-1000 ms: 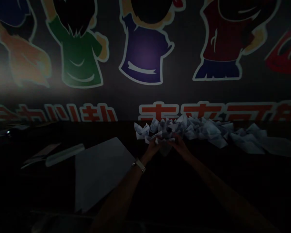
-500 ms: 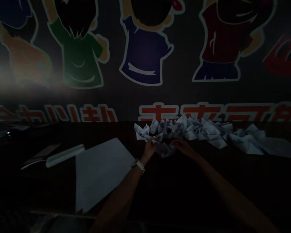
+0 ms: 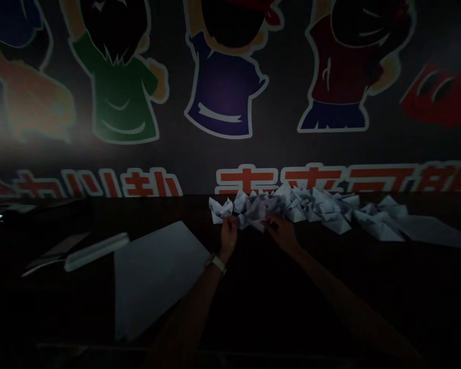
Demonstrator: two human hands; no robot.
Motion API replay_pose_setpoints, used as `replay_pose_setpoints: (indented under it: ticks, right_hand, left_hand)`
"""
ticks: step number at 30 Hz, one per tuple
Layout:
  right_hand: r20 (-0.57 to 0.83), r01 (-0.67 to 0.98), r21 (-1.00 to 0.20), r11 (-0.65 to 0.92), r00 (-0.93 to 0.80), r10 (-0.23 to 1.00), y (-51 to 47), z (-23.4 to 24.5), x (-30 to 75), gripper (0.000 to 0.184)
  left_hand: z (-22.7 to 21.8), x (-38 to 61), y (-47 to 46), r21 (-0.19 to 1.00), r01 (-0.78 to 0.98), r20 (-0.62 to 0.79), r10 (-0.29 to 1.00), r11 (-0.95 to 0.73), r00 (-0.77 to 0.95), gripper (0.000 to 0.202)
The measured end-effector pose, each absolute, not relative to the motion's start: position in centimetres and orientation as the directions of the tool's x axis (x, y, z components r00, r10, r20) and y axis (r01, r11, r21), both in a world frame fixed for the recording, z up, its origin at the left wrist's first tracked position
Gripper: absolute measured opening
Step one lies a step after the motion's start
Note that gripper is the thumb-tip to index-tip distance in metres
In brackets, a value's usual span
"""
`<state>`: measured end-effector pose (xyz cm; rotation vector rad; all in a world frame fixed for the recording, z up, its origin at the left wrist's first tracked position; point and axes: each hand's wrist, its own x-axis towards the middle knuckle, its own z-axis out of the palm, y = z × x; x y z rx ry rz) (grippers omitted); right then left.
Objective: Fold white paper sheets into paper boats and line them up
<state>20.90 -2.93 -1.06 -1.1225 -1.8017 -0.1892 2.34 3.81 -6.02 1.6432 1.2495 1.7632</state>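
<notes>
The scene is very dark. My left hand (image 3: 228,237), with a watch on its wrist, and my right hand (image 3: 282,233) reach forward over a dark table (image 3: 276,297). Both pinch a folded white paper piece (image 3: 253,219) at the near edge of a heap of several folded paper boats (image 3: 315,207) along the table's far side. Each hand grips one end of that piece, fingers closed on it.
A flat white paper sheet (image 3: 153,271) lies left of my left arm. Further left lie a rolled or folded white strip (image 3: 96,251) and a darker flat piece (image 3: 49,254). A wall mural of cartoon figures (image 3: 223,82) with red characters rises directly behind the table.
My hands moved the folded paper piece forward, away from me, up against the heap of boats. The view shifted slightly.
</notes>
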Motion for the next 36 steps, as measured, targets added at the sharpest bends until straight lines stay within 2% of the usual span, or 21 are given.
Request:
replay_pose_setpoints:
  ticks: [2, 4, 6, 10, 12, 14, 16, 18, 20, 22, 25, 29, 33, 36]
  right_hand:
    - [0.848, 0.883, -0.160, 0.442, -0.107, 0.519, -3.3, -0.3, 21.8, 0.024]
    - [0.867, 0.957, -0.026, 0.287, -0.121, 0.483, -3.6, 0.7, 23.7, 0.024]
    - [0.872, 0.996, 0.003, 0.094, -0.049, 0.488, -3.9, 1.5, 26.5, 0.025]
    - [0.845, 0.936, -0.195, -0.294, 0.312, 0.433, -4.3, 1.2, 33.3, 0.027]
    - [0.787, 0.853, -0.326, -0.408, 0.484, 0.382, -4.5, 0.0, 36.4, 0.032]
    - [0.702, 0.792, -0.413, -0.449, 0.591, 0.397, -4.7, -1.5, 38.6, 0.034]
    - [0.656, 0.755, -0.461, -0.466, 0.644, 0.394, -4.8, -3.0, 39.6, 0.041]
    - [0.695, 0.765, -0.461, -0.449, 0.626, 0.353, -4.6, -4.2, 39.5, 0.051]
    - [0.769, 0.841, -0.386, -0.381, 0.521, 0.371, -4.1, -4.9, 38.6, 0.054]
    - [0.804, 0.924, -0.264, -0.276, 0.369, 0.466, -3.3, -5.2, 37.2, 0.049]
    - [0.768, 0.989, -0.111, -0.092, 0.145, 0.624, -2.1, -5.5, 35.0, 0.039]
    - [0.685, 0.993, -0.001, 0.120, -0.087, 0.723, -1.0, -6.2, 33.2, 0.033]
    - [0.641, 0.971, 0.035, 0.238, -0.205, 0.740, -0.9, -6.9, 32.4, 0.035]
    - [0.623, 0.965, 0.043, 0.260, -0.229, 0.747, -1.0, -7.3, 32.2, 0.036]
  left_hand:
    - [-6.1, 2.2, 3.9, 0.820, 0.277, 0.558, 0.806, -0.501, -0.194, 0.014]
    - [-6.2, 2.2, 3.8, 0.814, 0.302, 0.557, 0.815, -0.496, -0.163, 0.013]
    - [-6.2, 2.3, 3.7, 0.800, 0.335, 0.560, 0.820, -0.498, -0.118, 0.012]
    - [-6.2, 2.6, 3.1, 0.757, 0.407, 0.561, 0.828, -0.512, -0.002, 0.017]
    - [-6.0, 2.8, 2.8, 0.731, 0.443, 0.552, 0.831, -0.518, 0.060, 0.020]
    - [-5.9, 2.9, 2.4, 0.704, 0.478, 0.539, 0.833, -0.525, 0.121, 0.020]
    - [-5.7, 3.1, 2.0, 0.677, 0.510, 0.524, 0.834, -0.531, 0.174, 0.019]
    - [-5.5, 3.2, 1.4, 0.644, 0.537, 0.514, 0.828, -0.545, 0.224, 0.018]
    - [-5.2, 3.3, 0.6, 0.604, 0.554, 0.511, 0.812, -0.573, 0.283, 0.018]
    - [-4.6, 3.5, -0.3, 0.565, 0.553, 0.509, 0.787, -0.612, 0.349, 0.016]
    - [-3.6, 4.2, -2.1, 0.436, 0.542, 0.493, 0.694, -0.719, 0.525, 0.018]
    - [-2.3, 5.6, -5.6, 0.247, 0.506, 0.383, 0.563, -0.826, 0.732, 0.021]
    - [-1.8, 5.2, -9.9, 0.179, 0.543, 0.398, 0.565, -0.821, 0.723, 0.028]
    - [-1.9, 2.0, -12.2, 0.164, 0.682, 0.392, 0.681, -0.713, 0.619, 0.033]
